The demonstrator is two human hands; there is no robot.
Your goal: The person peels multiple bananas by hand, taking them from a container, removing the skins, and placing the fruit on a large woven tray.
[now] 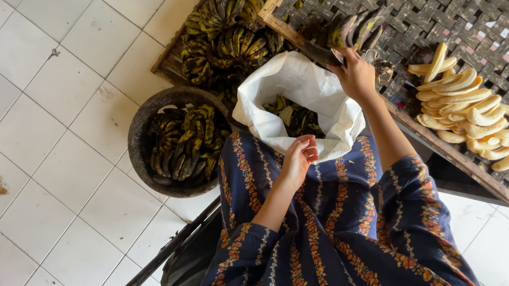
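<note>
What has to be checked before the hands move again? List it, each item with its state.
1. Right hand reaches the dark banana bunch on the woven tray: ok, it touches the bunch.
2. Right grip closed around the bunch: cannot tell.
3. Left hand free: cannot tell; its fingers are curled at the white sack.
4. Sack mouth open: ok, with dark peels showing inside.
5. Peeled bananas piled on the tray, inside its wooden frame: ok.
6. Round basket of dark bananas upright on the floor: ok.
</note>
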